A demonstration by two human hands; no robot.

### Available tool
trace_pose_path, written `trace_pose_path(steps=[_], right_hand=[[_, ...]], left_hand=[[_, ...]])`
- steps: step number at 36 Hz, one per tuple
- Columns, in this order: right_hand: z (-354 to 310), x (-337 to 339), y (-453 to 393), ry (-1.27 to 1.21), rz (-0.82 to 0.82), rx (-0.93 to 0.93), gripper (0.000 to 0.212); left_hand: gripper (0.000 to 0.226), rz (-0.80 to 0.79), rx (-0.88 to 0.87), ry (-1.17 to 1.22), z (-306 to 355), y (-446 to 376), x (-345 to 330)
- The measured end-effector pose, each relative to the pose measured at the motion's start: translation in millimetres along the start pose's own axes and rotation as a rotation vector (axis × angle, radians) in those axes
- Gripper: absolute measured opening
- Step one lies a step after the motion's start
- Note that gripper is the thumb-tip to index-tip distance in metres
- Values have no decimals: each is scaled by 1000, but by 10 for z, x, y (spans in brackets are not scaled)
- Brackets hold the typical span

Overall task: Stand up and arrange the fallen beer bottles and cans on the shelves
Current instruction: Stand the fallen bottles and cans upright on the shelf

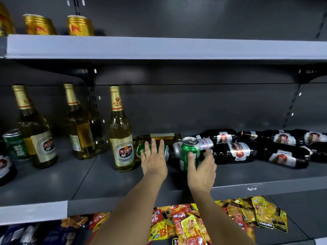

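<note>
Gripping upright green can [189, 152] right hand [201, 167], left hand [154, 159] flat on fallen can [152, 151]

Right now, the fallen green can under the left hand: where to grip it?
Wrap the fallen green aluminium can round its mid-body, coming from above and the front. It lies sideways, ends pointing left and right, with a fallen clear glass bottle close behind it.

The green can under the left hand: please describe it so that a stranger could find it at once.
Look at the middle shelf, just right of the third upright golden bottle. There the green can lies on its side under the left hand. The other green can nearby stands upright in the right hand.
</note>
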State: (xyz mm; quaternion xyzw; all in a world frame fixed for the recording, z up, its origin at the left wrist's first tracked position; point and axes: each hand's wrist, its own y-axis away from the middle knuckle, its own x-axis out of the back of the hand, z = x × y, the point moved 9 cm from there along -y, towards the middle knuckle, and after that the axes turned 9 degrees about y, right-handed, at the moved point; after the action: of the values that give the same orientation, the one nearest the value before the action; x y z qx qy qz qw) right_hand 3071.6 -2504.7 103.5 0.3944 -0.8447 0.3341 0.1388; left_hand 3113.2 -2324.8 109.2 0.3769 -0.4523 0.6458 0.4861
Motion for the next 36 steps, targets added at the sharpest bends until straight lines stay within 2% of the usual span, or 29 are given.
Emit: trace_pose_path(steps=[4, 8, 10, 18, 25, 30, 33, 36], right_hand=[[-31, 13, 29, 43, 47, 23, 79], [-59, -9, 26, 97, 41, 35, 67], [-46, -17, 27, 124, 43, 34, 61], [-2, -10, 29, 68, 56, -6, 61], [31, 9, 29, 31, 58, -33, 52], [35, -11, 24, 55, 34, -47, 50], [28, -28, 19, 78, 11, -46, 48], [20, -43, 16, 101, -18, -41, 51]], left_hand=[[101, -23, -6, -116, 8, -46, -116], [93, 113, -70, -293, 46, -47, 45], [84, 125, -94, -283, 37, -58, 81], [67, 257, -106, 28, -16, 74, 239], [80, 324, 100, 677, -261, 227, 397], [71, 342, 343, 1102, -439, 354, 198], [72, 278, 397, 1133, -483, 367, 76], [69, 192, 408, 1027, -539, 368, -43]])
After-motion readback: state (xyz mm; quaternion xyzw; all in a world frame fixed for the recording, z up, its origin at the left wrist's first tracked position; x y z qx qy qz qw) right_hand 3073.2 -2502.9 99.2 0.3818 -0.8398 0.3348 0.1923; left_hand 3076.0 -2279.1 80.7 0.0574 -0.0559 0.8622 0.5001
